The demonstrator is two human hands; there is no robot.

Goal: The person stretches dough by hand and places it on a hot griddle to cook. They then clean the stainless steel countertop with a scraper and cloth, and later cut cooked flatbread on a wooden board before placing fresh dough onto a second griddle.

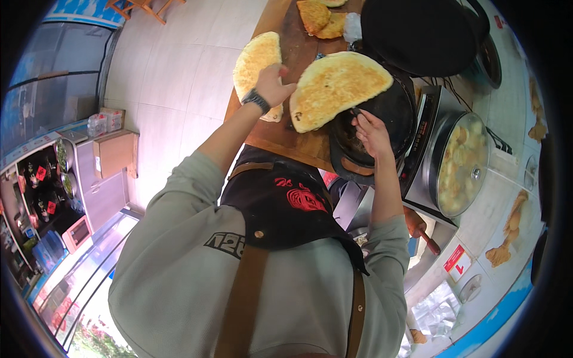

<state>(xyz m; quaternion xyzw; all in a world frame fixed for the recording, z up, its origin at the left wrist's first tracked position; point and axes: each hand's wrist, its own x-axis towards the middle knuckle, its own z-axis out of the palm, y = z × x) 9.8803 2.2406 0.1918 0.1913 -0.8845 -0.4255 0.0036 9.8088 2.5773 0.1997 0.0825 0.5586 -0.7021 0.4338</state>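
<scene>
A browned half-moon flatbread (pixel 340 87) spans the wooden board and the edge of a round black pan (pixel 396 121). My right hand (pixel 372 134) grips a short dark handle (pixel 355 111) at this bread's lower edge; the rest of that tool is hidden. On the left lies a second half-moon flatbread (pixel 256 58) along the board's edge. Over its right side is my left hand (pixel 273 87), fingers apart and thumb pointing toward the first bread. Whether the left fingertips touch the bread is unclear.
Folded browned breads (pixel 320 20) lie on the far part of the wooden board (pixel 309 150). A large black lid (pixel 418 36) stands raised behind the pan. To the right, a glass-lidded pot (pixel 463 165) holds pale food beside a control panel (pixel 421 134). A rolling pin (pixel 421 230) is below.
</scene>
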